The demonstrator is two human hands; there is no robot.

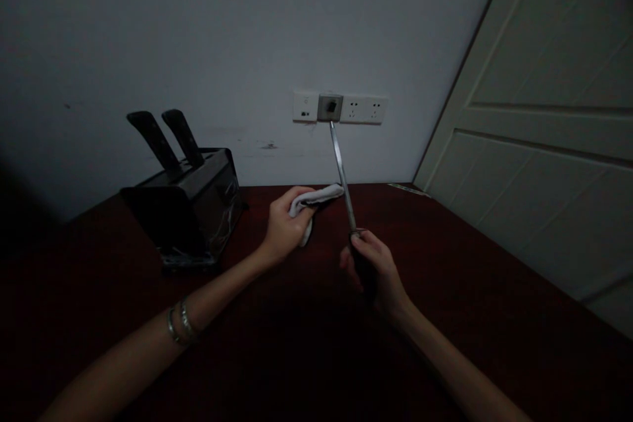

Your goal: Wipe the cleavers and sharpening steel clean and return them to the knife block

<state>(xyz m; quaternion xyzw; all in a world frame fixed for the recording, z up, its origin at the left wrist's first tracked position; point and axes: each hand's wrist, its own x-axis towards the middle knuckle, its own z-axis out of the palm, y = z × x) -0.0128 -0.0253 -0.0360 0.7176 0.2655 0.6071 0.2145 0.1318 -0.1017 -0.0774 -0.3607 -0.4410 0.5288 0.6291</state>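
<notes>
My right hand (372,267) is closed round the dark handle of a honing steel (341,171), whose thin metal rod points up and away toward the wall. My left hand (285,225) grips a white cloth (319,198), and the cloth's free end touches the rod about halfway along. Two thin bangles sit on my left wrist. Both hands hover above a dark red table (469,277).
A black knife block (190,208) with two black handles sticking out stands at the left of the table. A row of white wall sockets (363,109) with a grey switch is on the wall behind. A pale panelled door (544,132) fills the right side.
</notes>
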